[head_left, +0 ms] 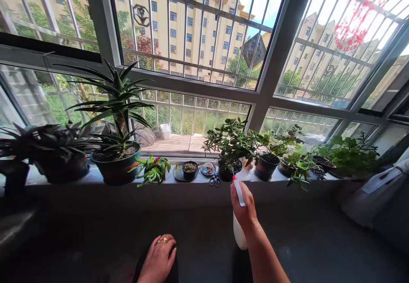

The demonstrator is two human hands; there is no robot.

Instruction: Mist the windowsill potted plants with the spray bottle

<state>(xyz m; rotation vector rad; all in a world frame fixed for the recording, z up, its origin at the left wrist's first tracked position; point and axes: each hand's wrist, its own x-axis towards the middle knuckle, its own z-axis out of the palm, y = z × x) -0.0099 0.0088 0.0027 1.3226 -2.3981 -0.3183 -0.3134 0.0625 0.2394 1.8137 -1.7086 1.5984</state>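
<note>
My right hand (245, 204) is wrapped round a white spray bottle (240, 234) with a red and white trigger head. Its nozzle points at a bushy jade plant (234, 140) in a dark pot on the windowsill. My left hand (159, 255), with a gold ring on a finger, lies over my dark-clothed knee and holds nothing. On the sill just left of the jade plant's pot are a pair of black-handled scissors (215, 181), a small patterned dish (207, 168) and a little black pot (190, 170) on a plate.
Along the windowsill (161, 179) stand a tall spiky aloe (119, 99), a dark-leaved potted plant (62, 151) and a trailing succulent (155, 170). More potted plants (270, 161) line the right side. Barred windows rise behind; a pale curtain (372, 193) hangs far right.
</note>
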